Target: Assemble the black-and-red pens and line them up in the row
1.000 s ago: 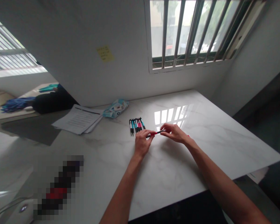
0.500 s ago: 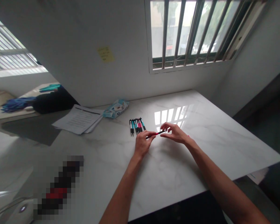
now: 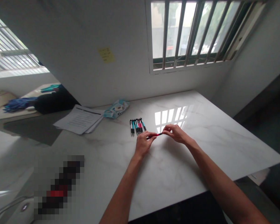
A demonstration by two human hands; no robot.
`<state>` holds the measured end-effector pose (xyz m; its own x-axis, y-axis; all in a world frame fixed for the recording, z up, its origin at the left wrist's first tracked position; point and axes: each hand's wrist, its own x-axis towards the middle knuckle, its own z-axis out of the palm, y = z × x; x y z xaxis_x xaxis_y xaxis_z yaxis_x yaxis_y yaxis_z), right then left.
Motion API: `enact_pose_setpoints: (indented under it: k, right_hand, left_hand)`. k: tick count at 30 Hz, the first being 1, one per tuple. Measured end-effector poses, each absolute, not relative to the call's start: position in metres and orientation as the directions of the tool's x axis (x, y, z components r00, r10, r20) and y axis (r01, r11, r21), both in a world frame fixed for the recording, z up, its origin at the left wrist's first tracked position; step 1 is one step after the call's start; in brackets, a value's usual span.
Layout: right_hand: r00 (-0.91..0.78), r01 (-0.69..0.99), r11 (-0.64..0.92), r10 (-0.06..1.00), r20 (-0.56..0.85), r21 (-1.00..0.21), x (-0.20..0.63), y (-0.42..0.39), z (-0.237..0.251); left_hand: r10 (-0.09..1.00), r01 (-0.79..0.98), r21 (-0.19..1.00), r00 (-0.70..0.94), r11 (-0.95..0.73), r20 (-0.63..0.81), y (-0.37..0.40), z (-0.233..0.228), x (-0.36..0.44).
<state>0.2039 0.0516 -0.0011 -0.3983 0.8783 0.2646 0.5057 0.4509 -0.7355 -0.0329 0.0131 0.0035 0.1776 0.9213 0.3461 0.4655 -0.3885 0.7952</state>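
Two hands pinching one slim red-and-black pen [image 3: 156, 135], left hand [image 3: 143, 144], right hand [image 3: 176, 133], glossy marble table [image 3: 200, 149]

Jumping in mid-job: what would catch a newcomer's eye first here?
Both hands meet at mid-table: the left hand and right hand pinch opposite ends of a red pen. Just behind lies a row of teal and red pens on the glossy marble table. Farther left sit a stack of papers and a wipes pack.
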Motion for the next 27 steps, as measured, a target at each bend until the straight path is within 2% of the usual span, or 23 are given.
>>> enact_pose_setpoints:
  k: [4,8,12,17,19,22,25,27]
  right_hand:
    - [-0.389,0.548,0.417,0.894,0.220,-0.725,0.203,0.053,-0.006]
    - [-0.403,0.416,0.398,0.887,0.226,-0.818,0.198,0.052,-0.007]
    - [-0.443,0.322,0.343,0.879,0.180,-0.883,0.187,0.044,-0.008]
    - [-0.571,0.371,0.343,0.817,0.080,-0.863,0.175,0.035,-0.007]
    - [-0.512,0.412,0.365,0.851,0.119,-0.835,0.174,0.035,-0.007]
    - [-0.286,0.539,0.307,0.943,0.172,-0.784,0.177,0.040,-0.011]
    - [-0.109,0.671,0.169,0.986,0.129,-0.722,0.178,0.045,-0.016]
    - [-0.088,0.726,0.130,0.992,0.095,-0.676,0.173,0.048,-0.017]
  left_hand:
    - [0.918,0.472,0.788,0.213,-0.397,0.335,0.013,0.004,-0.033]
    - [0.923,0.389,0.838,0.203,-0.383,0.328,0.013,0.003,-0.034]
    - [0.923,0.328,0.863,0.117,-0.384,0.366,0.016,-0.001,-0.037]
    - [0.895,0.371,0.842,-0.057,-0.392,0.442,0.019,0.001,-0.044]
    - [0.860,0.411,0.820,-0.144,-0.398,0.489,0.019,0.004,-0.046]
    - [0.807,0.455,0.811,-0.277,-0.368,0.522,0.020,0.005,-0.049]
    - [0.801,0.436,0.842,-0.351,-0.318,0.484,0.022,0.001,-0.051]
    - [0.816,0.414,0.858,-0.353,-0.303,0.458,0.023,-0.002,-0.050]
